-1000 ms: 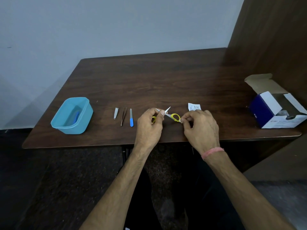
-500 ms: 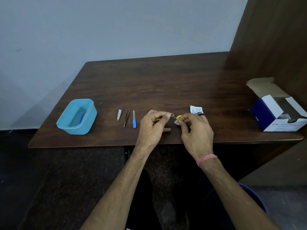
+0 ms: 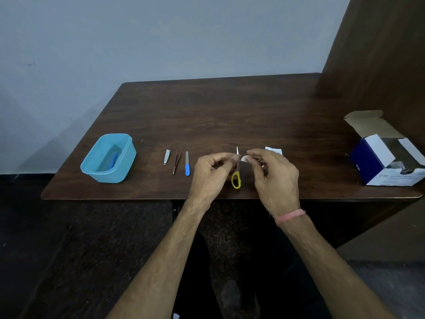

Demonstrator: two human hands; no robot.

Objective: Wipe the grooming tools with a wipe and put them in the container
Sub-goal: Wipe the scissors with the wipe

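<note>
A dark brown wooden table [image 3: 230, 111] stands against a plain pale grey-blue wall [image 3: 161, 38]. A brown wooden panel [image 3: 379, 65] rises along its right side. Below the table's near edge lies a dark speckled floor [image 3: 69, 249]. The light is dim and even

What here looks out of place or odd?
Little does. A torn white wrapper lies loose on the table behind the right hand. The cardboard box stands open.
</note>
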